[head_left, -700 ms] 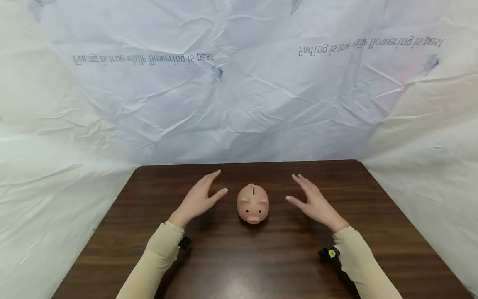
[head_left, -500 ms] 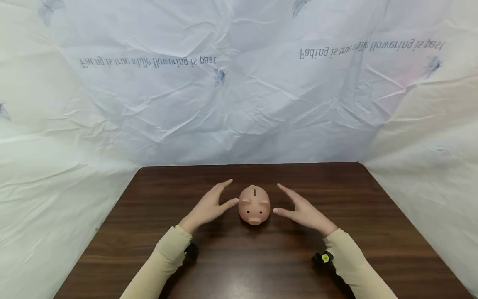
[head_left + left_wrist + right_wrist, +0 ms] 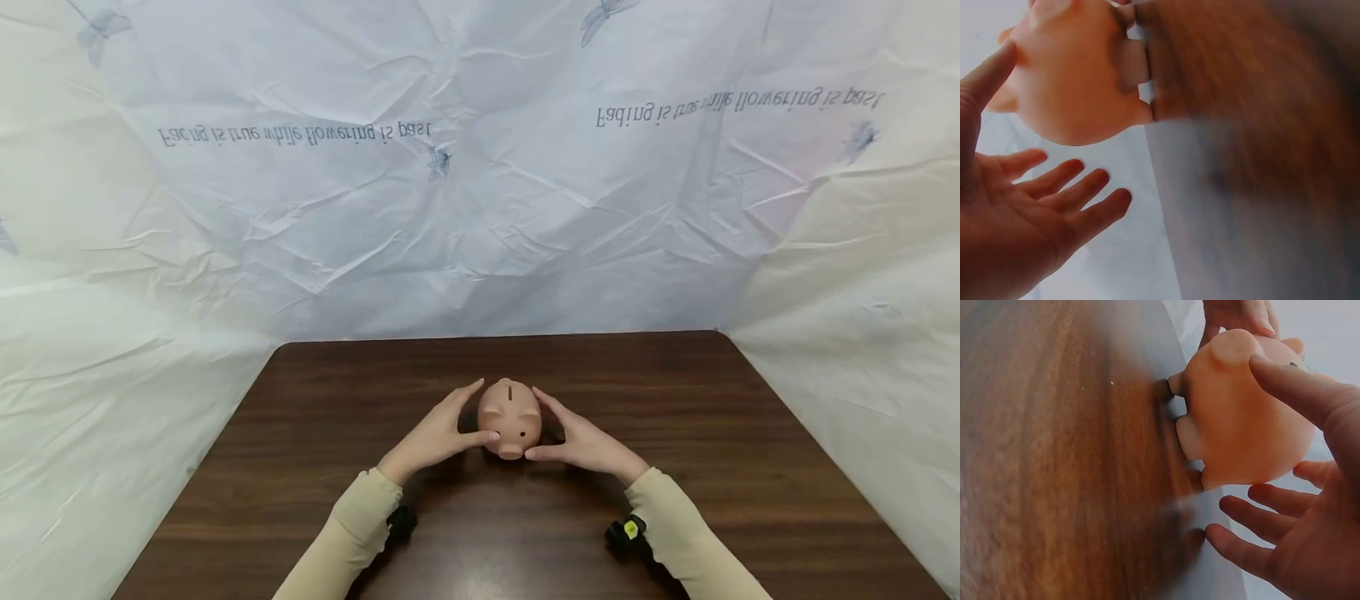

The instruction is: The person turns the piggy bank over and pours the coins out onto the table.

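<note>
Currently, the pink piggy bank (image 3: 511,410) is borne upright by the counter (image 3: 491,533); it is flanked on either side by the left hand (image 3: 437,434) and the right hand (image 3: 588,439); in both, the fingers (image 3: 1088,190) are loosely extended and well parted from the thumbs (image 3: 990,75), with nothing gripped; whether it is touched cannot be told.

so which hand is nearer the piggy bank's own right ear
Left: the left hand is beside that ear, thumb below it; the right hand is across the piggy bank, by its other ear.
</note>
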Demonstrator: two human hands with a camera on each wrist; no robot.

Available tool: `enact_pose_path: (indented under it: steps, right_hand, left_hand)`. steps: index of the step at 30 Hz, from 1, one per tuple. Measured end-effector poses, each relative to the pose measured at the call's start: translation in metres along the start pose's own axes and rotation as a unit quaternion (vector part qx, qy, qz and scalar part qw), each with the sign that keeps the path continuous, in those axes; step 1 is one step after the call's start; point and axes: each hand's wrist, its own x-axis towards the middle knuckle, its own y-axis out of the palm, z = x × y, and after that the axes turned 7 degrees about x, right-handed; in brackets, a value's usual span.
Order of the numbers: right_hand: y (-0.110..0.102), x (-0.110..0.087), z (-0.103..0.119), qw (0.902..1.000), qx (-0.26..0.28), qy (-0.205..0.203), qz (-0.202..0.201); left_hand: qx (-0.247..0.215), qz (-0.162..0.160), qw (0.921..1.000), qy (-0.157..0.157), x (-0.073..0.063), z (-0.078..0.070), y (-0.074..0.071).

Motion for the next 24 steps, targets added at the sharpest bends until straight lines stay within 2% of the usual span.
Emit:
enact_pose_path:
  steps: [6, 12, 18, 24]
  right_hand:
    - [0.0, 0.002, -0.002, 0.9999, 0.012, -0.009, 0.004]
    - [-0.001, 0.002, -0.004, 0.9994, 0.028, -0.009, 0.022]
    - [0.001, -0.002, -0.009, 0.9991, 0.031, -0.001, 0.029]
    - [-0.001, -0.003, -0.01, 0.9994, 0.017, -0.015, 0.025]
  left_hand:
    - [-0.006, 0.017, 0.9998, 0.008, 0.001, 0.0, 0.004]
    - [-0.012, 0.013, 0.9998, 0.007, -0.003, -0.002, 0.007]
    - [-0.032, 0.022, 0.9992, 0.01, -0.007, -0.004, 0.013]
    - [-0.034, 0.036, 0.9987, 0.016, -0.004, -0.005, 0.009]
